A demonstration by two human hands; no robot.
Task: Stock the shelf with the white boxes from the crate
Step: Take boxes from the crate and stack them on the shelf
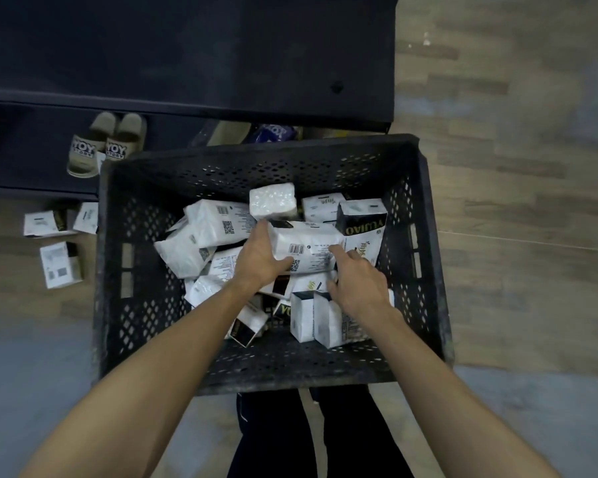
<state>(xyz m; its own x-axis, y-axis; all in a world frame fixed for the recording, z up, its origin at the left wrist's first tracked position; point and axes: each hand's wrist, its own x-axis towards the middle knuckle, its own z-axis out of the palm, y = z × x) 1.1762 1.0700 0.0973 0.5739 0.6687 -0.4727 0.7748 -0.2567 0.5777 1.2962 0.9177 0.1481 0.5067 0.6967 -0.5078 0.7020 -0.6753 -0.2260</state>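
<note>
A black perforated plastic crate [132, 257] stands on the floor in front of me, holding several white boxes with black panels and barcodes. Both my hands are inside it. My left hand [261, 257] grips the left end of one long white box [308, 246] lying on top of the pile. My right hand [358, 282] reaches in with fingers spread, its fingertips touching the same box's right lower edge. A dark shelf unit [187, 53] rises beyond the crate.
A pair of beige slippers [104, 143] rests on a lower shelf at the left. Three white boxes [61, 265] lie on the wooden floor left of the crate. A blue packet [273, 132] shows behind the crate. My dark trouser legs are below the crate's near wall.
</note>
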